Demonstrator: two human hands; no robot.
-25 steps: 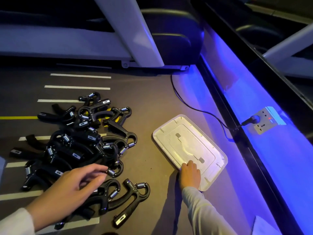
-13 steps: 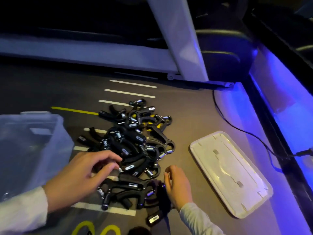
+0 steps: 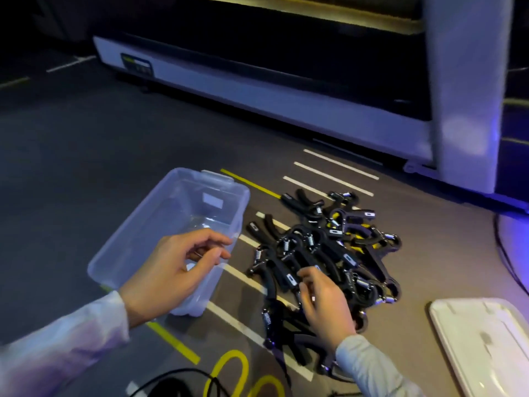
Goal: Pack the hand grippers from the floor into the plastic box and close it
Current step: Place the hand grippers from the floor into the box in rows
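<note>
Nearest you, your right hand (image 3: 323,305) reaches down onto the near edge of a heap of black hand grippers (image 3: 329,253), its fingers curled in among the handles; whether they have closed round one gripper cannot be told, because the hand hides the contact. Your left hand (image 3: 174,267) hovers over the near right corner of the plastic box (image 3: 137,239), fingers loosely bent, thumb and forefinger drawn close but holding nothing that can be seen. The heap lies straight ahead of your right hand and to the right of your left, so the right hand is plainly the nearer; the grippers point every way, with no shared long axis, springs and handles tangled. The box sits just left of the heap, open and seemingly with nothing in it, its long side running away from you and leaning rightward. Its white lid (image 3: 486,345) lies flat on the floor at your far right, beyond the heap, apart from the box. Everything rests on dark grey gym floor (image 3: 86,144) marked with white stripes and yellow lines. Further off stands the long pale base of a treadmill (image 3: 257,81), with a thick upright post (image 3: 463,96) at right, in dim blue light.
</note>
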